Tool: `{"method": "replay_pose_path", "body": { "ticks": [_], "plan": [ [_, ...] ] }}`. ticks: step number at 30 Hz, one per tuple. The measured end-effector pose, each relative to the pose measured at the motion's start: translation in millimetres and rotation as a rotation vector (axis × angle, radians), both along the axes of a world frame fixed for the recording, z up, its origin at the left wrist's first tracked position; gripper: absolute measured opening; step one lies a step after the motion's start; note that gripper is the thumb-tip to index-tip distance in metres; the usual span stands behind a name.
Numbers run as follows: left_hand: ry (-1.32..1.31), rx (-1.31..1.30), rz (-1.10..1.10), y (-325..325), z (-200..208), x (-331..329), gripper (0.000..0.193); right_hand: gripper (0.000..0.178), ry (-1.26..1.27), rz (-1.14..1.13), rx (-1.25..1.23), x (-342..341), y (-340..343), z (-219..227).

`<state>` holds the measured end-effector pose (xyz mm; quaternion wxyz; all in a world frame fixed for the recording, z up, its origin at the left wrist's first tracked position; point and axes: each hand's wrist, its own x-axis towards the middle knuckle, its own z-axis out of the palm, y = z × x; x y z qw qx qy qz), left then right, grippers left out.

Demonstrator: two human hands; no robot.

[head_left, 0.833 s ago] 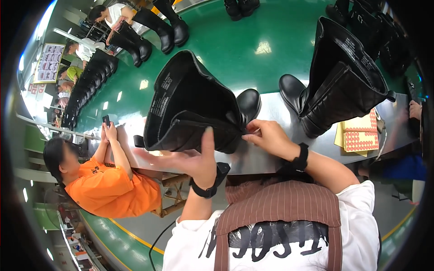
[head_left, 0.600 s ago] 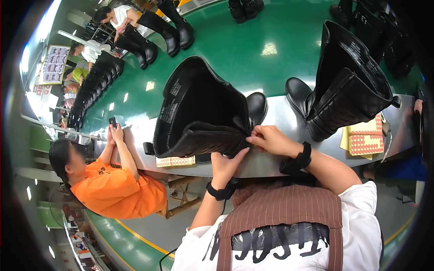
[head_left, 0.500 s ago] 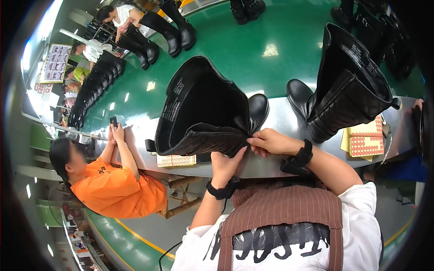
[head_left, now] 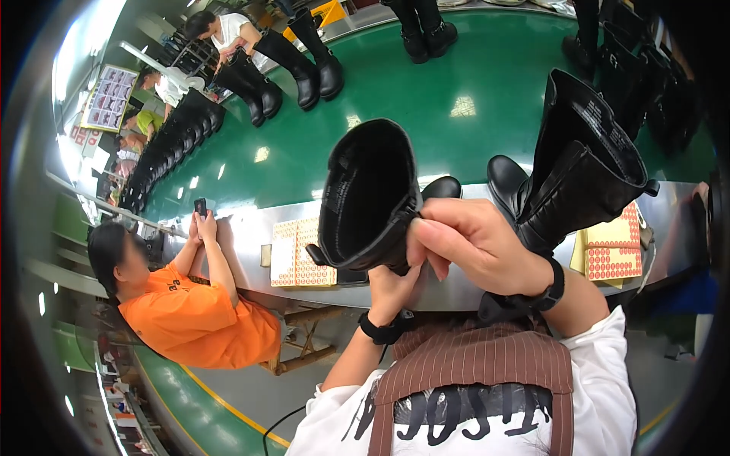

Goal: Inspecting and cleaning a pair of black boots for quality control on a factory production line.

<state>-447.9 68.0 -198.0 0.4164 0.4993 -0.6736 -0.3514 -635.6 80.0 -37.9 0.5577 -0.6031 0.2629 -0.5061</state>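
Note:
A tall black boot (head_left: 357,254) stands in front of me on the metal edge of the work surface, its toe pointing away. My right hand (head_left: 479,247) is closed in a pinch at the top of the shaft, on the boot's side zipper; the pull itself is hidden by the fingers. Lower down, my left hand (head_left: 391,292) grips the same shaft, thumb up, most of its fingers behind the leather. The shaft's opening faces up and shows a dark lining. To the right, a second black boot (head_left: 566,182) stands upright with its shaft spread wide.
Sheets of round red stickers (head_left: 304,262) lie left of the boot, with more sticker sheets (head_left: 612,251) at the right. Beyond runs a green conveyor belt (head_left: 296,163) carrying rows of black boots (head_left: 163,148). A person in orange (head_left: 198,308) sits at left holding a phone (head_left: 200,206).
My right hand has risen up the shaft toward me, and the boot's wide opening has drawn narrower. The sticker sheets on the left are more exposed. My left hand still grips the shaft.

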Motion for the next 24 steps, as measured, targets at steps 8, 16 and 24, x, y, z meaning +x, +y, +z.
{"method": "replay_pose_path", "body": {
  "ticks": [8, 16, 24],
  "plan": [
    [0.11, -0.01, 0.286, 4, -21, -17, 0.061, 0.015, 0.535, -0.57, -0.68, -46, 52, -9],
    [-0.059, -1.081, 0.233, 20, 25, -32, 0.079, 0.055, 1.064, -1.093, -0.627, -130, 82, 34],
    [0.244, -0.323, -0.423, -23, 104, -150, 0.056, 0.027, 0.91, -0.994, -0.545, -128, 97, 25]
  ]
}}
